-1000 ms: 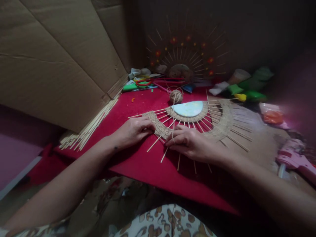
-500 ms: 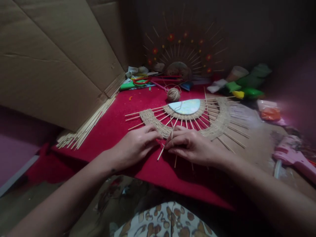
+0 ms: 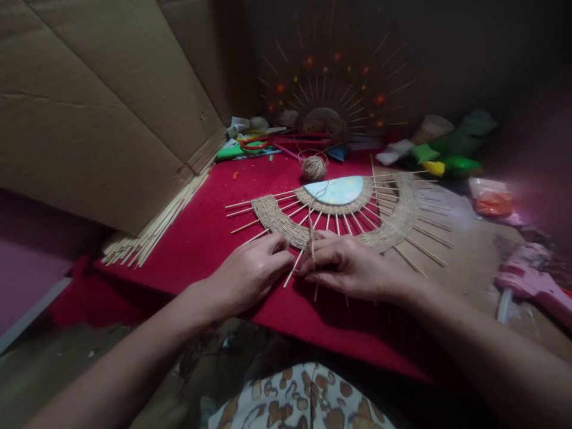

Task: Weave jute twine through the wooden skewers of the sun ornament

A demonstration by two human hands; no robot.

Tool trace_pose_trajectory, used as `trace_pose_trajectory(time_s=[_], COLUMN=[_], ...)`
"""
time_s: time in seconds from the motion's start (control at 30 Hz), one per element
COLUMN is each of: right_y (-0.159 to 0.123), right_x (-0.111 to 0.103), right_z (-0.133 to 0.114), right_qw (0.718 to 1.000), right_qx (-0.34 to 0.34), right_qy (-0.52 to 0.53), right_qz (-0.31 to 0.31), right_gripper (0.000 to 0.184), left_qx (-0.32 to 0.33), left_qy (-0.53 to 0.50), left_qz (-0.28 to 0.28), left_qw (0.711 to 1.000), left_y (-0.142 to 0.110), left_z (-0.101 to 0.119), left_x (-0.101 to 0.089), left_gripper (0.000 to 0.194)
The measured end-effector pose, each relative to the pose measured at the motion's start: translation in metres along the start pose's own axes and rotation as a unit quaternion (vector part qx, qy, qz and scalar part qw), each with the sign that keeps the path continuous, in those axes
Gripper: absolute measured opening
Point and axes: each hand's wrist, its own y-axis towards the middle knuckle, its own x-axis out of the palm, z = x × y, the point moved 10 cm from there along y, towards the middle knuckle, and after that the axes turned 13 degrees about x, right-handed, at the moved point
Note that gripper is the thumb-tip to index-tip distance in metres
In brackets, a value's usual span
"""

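A half-round piece of wooden sticks and woven jute band (image 3: 393,223) lies on the red felt (image 3: 210,238), with a pale blue half-disc (image 3: 336,189) at its centre. My left hand (image 3: 252,271) presses its fingertips on the band's near edge, beside a stick. My right hand (image 3: 348,265) pinches the jute twine (image 3: 311,241) right next to the weave. The strand runs up across the disc toward a twine ball (image 3: 313,168).
Cardboard sheets (image 3: 98,113) lean at the left over a bundle of loose sticks (image 3: 152,229). A finished stick fan with red flowers (image 3: 326,89) stands at the back. Scissors and green packets lie behind; a pink glue gun (image 3: 534,283) rests at the right.
My left hand has slid right and nearer along the woven band toward my right hand. The right hand keeps its pinch on the twine. The view has shifted slightly.
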Motion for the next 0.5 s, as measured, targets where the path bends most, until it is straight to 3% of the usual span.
trace_pose_trajectory(time_s=[0.13,0.23,0.33,0.5], right_y=[-0.001,0.003,0.008,0.014], right_x=[-0.001,-0.001,0.010,0.028], right_z=[0.001,-0.001,-0.007,-0.013], right_qw=[1.000,0.994,0.972,0.928], right_qx=[-0.011,-0.039,-0.079,-0.115], right_qy=[0.001,-0.072,-0.201,-0.347], right_qz=[0.018,0.067,0.089,0.065], right_gripper=[0.012,0.019,0.023,0.019], left_qx=[0.016,0.002,0.007,0.029], left_qy=[-0.029,-0.071,-0.088,-0.092], left_qz=[0.012,0.022,0.012,0.008], left_qw=[0.999,0.997,0.996,0.995], left_y=[0.000,-0.004,-0.006,-0.006], left_z=[0.003,0.000,0.002,0.007], left_x=[-0.004,-0.007,-0.008,-0.008], left_gripper=[0.022,0.021,0.022,0.021])
